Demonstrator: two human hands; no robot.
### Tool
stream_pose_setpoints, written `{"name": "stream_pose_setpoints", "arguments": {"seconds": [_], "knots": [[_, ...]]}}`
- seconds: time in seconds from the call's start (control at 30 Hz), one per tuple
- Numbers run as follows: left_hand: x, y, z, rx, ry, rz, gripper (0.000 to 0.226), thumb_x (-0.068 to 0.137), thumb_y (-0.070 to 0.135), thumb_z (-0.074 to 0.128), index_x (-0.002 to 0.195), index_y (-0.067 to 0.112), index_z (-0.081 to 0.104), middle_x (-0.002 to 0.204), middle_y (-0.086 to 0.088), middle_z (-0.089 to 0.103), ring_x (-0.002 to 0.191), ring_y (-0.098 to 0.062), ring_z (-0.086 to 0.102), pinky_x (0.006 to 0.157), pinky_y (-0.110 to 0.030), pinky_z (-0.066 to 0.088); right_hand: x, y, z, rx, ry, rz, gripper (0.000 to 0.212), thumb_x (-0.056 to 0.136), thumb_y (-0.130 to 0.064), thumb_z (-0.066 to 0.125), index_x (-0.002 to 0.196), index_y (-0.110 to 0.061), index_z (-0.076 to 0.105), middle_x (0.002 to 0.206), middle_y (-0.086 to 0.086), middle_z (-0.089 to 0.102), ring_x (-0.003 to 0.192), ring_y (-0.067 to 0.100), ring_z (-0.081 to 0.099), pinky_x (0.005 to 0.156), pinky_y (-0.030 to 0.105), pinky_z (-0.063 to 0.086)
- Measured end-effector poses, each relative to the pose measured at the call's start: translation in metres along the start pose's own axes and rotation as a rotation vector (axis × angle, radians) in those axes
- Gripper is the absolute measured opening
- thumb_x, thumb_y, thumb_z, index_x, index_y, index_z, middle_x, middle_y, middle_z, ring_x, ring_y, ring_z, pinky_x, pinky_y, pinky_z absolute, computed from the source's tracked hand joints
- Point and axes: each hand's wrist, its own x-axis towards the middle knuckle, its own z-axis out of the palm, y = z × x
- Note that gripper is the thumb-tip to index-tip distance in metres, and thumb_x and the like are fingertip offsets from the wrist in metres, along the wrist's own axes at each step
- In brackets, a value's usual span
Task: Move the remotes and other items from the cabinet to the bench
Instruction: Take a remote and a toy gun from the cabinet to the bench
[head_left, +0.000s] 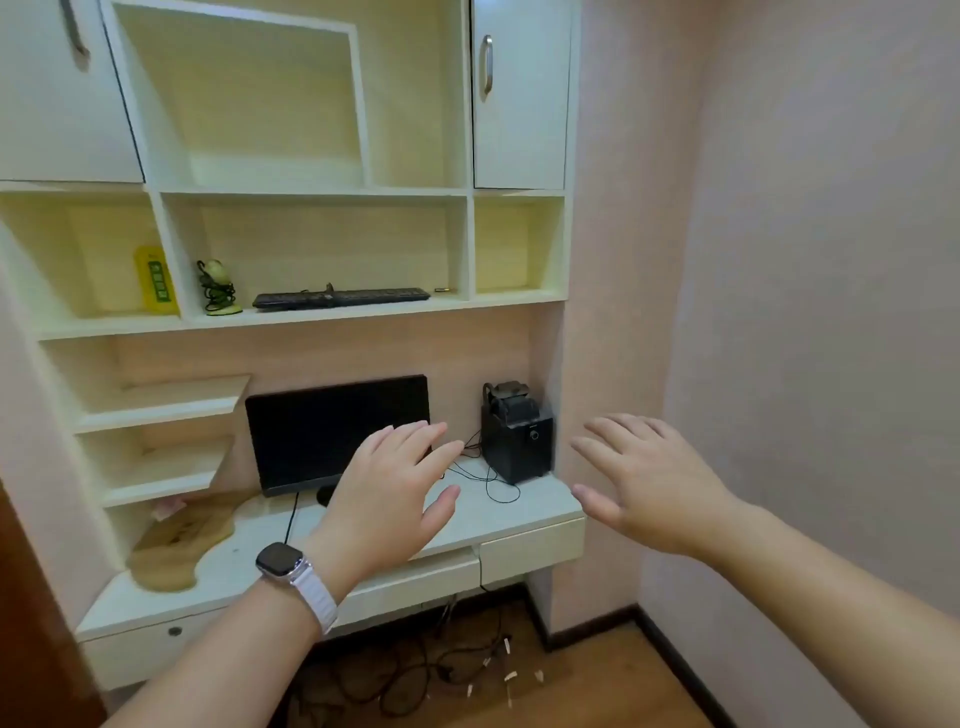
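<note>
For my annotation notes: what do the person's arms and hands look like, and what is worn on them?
No sleeves are in view on either side. On the wrist of the left hand sits a smartwatch: dark rectangular screen, silvery case, white ribbed band. The right hand shows no ring or watch.

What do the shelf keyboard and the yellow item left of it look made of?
Keyboard: likely matte black plastic; dull, flat, no glare. Yellow item: maybe glossy plastic or coated card; smooth bright face with green labels, too blurred to settle.
</note>
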Motion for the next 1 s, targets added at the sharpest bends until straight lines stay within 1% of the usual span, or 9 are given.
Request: {"name": "stream_pose_setpoints", "arguments": {"seconds": [0.13, 0.27, 0.33, 0.5, 0.7, 0.87, 1.0], "knots": [[0.004, -0.058, 0.026, -0.018, 0.023, 0.004, 0.046, 0.088, 0.042, 0.056, 0.129, 0.022, 0.061, 0.133, -0.003, 0.060, 0.126, -0.024, 0.053, 0.107, -0.043, 0.038, 0.058, -0.031, 0.021, 0.011, 0.015, -0.013, 0.054, 0.086, -0.056, 0.042, 0.119, -0.020, 0.066, 0.121, 0.003, 0.066, 0.114, 0.027, 0.059, 0.094, 0.041, 0.047], [0.005, -0.126, 0.053, -0.028, 0.028, -0.008, 0.045, 0.088, 0.042, 0.056, 0.128, 0.023, 0.061, 0.133, -0.002, 0.060, 0.126, -0.024, 0.053, 0.107, -0.044, 0.038, 0.118, -0.066, 0.049, 0.014, 0.058, -0.043, 0.055, 0.085, -0.055, 0.042, 0.119, -0.019, 0.067, 0.121, 0.005, 0.066, 0.114, 0.028, 0.060, 0.093, 0.041, 0.047], [0.008, -0.158, 0.065, -0.021, 0.025, -0.008, 0.045, 0.087, 0.041, 0.056, 0.127, 0.022, 0.061, 0.133, -0.002, 0.060, 0.126, -0.024, 0.053, 0.107, -0.043, 0.038, 0.143, -0.083, 0.061, 0.013, 0.048, -0.048, 0.056, 0.085, -0.056, 0.042, 0.120, -0.020, 0.067, 0.123, 0.004, 0.066, 0.115, 0.027, 0.059, 0.095, 0.041, 0.046], [0.025, -0.211, 0.091, -0.051, 0.024, 0.001, 0.046, 0.088, 0.042, 0.055, 0.129, 0.022, 0.060, 0.134, -0.002, 0.060, 0.126, -0.024, 0.053, 0.107, -0.041, 0.038, 0.189, -0.100, 0.084, 0.013, 0.054, -0.047, 0.054, 0.085, -0.055, 0.044, 0.118, -0.019, 0.067, 0.121, 0.004, 0.066, 0.113, 0.026, 0.060, 0.094, 0.040, 0.046], [0.062, -0.230, 0.119, -0.096, 0.062, 0.007, 0.045, 0.088, 0.041, 0.053, 0.126, 0.018, 0.063, 0.131, -0.005, 0.062, 0.124, -0.027, 0.054, 0.104, -0.044, 0.041, 0.218, -0.082, 0.104, 0.006, 0.072, -0.028, 0.051, 0.086, -0.053, 0.046, 0.117, -0.018, 0.067, 0.120, 0.003, 0.065, 0.113, 0.027, 0.059, 0.093, 0.039, 0.045], [0.100, -0.225, 0.145, -0.089, 0.052, 0.025, 0.045, 0.088, 0.041, 0.053, 0.125, 0.018, 0.064, 0.130, -0.005, 0.062, 0.123, -0.028, 0.055, 0.104, -0.045, 0.042, 0.238, -0.044, 0.136, 0.029, 0.086, 0.017, 0.049, 0.086, -0.053, 0.046, 0.115, -0.019, 0.066, 0.118, 0.001, 0.065, 0.112, 0.026, 0.059, 0.091, 0.038, 0.045], [0.141, -0.217, 0.164, -0.071, 0.087, 0.035, 0.043, 0.087, 0.039, 0.054, 0.121, 0.015, 0.065, 0.127, -0.007, 0.063, 0.119, -0.030, 0.057, 0.100, -0.047, 0.044, 0.263, -0.004, 0.163, 0.055, 0.117, 0.018, 0.049, 0.086, -0.053, 0.045, 0.113, -0.019, 0.067, 0.118, 0.002, 0.065, 0.109, 0.026, 0.060, 0.089, 0.037, 0.044]]}}
